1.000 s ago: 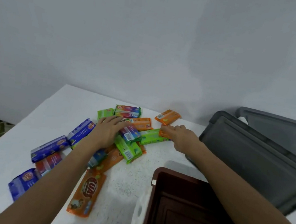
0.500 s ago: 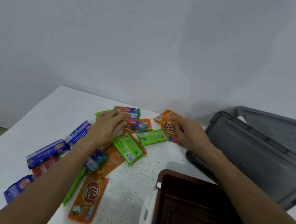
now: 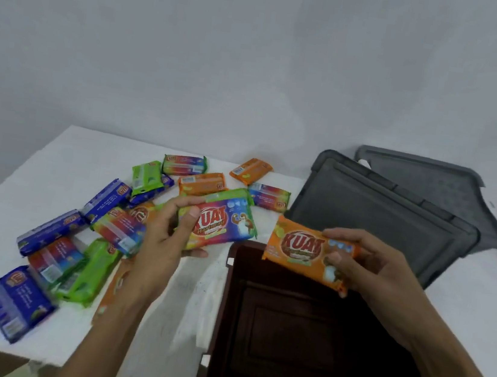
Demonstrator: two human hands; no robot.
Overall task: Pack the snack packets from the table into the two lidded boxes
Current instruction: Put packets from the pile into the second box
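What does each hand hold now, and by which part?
Left hand grips the rainbow-coloured packet by its left end; right hand grips the orange packet by its right end.

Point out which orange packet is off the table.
The orange packet gripped by the right hand above the brown box; the rest lie on the table.

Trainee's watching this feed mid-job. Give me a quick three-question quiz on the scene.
1. True or false: the left hand holds a blue packet.
2. The orange KUAT packet in the right hand is over: A the far rim of the brown box; B the grey lid; C the loose packets.
3. What brand word shows on both held packets?
Key: 1 false, a multicoloured packet; 2 A; 3 KUAT.
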